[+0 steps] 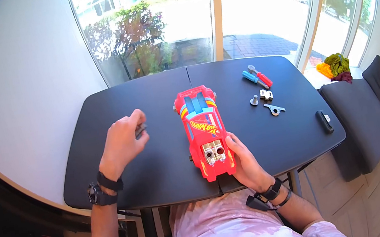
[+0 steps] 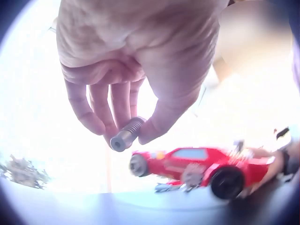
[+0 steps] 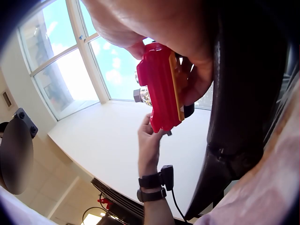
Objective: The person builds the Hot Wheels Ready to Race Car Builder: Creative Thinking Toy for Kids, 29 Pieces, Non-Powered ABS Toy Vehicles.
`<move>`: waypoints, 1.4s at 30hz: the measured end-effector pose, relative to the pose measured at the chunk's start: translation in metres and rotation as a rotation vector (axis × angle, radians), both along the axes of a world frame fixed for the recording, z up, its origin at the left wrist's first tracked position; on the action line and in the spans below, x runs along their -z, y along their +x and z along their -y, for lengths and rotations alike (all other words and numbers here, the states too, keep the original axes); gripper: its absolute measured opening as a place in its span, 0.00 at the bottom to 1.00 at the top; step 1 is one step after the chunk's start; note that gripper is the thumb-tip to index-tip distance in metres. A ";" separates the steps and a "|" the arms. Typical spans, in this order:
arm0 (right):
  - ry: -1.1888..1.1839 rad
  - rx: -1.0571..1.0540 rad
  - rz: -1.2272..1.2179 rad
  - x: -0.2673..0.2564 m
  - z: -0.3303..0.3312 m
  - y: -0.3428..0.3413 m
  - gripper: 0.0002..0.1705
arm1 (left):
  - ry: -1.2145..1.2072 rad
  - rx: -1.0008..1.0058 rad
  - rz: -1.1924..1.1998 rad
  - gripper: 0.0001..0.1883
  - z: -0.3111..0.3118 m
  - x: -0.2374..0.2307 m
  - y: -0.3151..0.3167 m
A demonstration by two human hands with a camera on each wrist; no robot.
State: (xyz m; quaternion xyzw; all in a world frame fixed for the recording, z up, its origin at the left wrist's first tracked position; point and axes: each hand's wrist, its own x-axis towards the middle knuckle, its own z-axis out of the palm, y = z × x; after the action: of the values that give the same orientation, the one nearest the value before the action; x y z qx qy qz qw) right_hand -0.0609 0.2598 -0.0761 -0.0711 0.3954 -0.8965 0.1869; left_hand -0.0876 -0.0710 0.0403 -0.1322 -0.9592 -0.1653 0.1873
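Note:
My left hand (image 1: 120, 141) is raised over the left half of the black table (image 1: 90, 156). Between its thumb and fingers it pinches a small grey toy screw (image 2: 127, 135) with a ribbed shaft and a hole in its end. The right hand (image 1: 247, 161) grips a red toy car (image 1: 207, 138) by its near right side, thumb along the body. Blue windows, a yellow logo and a silver engine (image 1: 214, 152) show on the car. In the left wrist view a large black wheel (image 2: 227, 183) faces the left hand, and the screw is apart from the car.
At the right of the table lie a blue-handled tool (image 1: 254, 78), a red-handled tool (image 1: 263, 79), a grey bolt-like piece (image 1: 254, 100), a silver block (image 1: 266, 95) and a grey flat piece with a hole (image 1: 275, 109). A black device (image 1: 325, 121) sits near the right edge.

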 end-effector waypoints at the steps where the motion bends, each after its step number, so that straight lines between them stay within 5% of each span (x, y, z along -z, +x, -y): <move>1: -0.003 0.000 -0.001 0.000 0.000 0.000 0.30 | 0.151 0.095 -0.034 0.12 -0.012 -0.003 0.008; 5: -0.006 -0.005 -0.007 -0.005 0.001 0.001 0.29 | 0.417 0.401 -0.114 0.14 -0.060 -0.021 0.047; 12: 0.011 0.004 -0.021 -0.006 0.000 0.004 0.28 | 0.681 0.547 -0.020 0.14 -0.125 0.008 0.069; 22: 0.004 0.024 -0.022 0.001 0.000 0.001 0.27 | 0.304 0.467 -0.288 0.17 -0.133 0.050 0.045; 42: 0.001 0.031 -0.015 0.002 0.001 0.003 0.27 | 0.401 0.517 -0.156 0.23 -0.133 0.048 0.055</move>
State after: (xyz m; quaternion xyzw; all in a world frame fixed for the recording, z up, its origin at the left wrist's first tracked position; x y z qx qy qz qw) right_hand -0.0584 0.2585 -0.0781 -0.0716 0.3983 -0.8985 0.1699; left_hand -0.0323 0.0622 -0.0074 -0.3438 -0.8251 -0.3821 0.2345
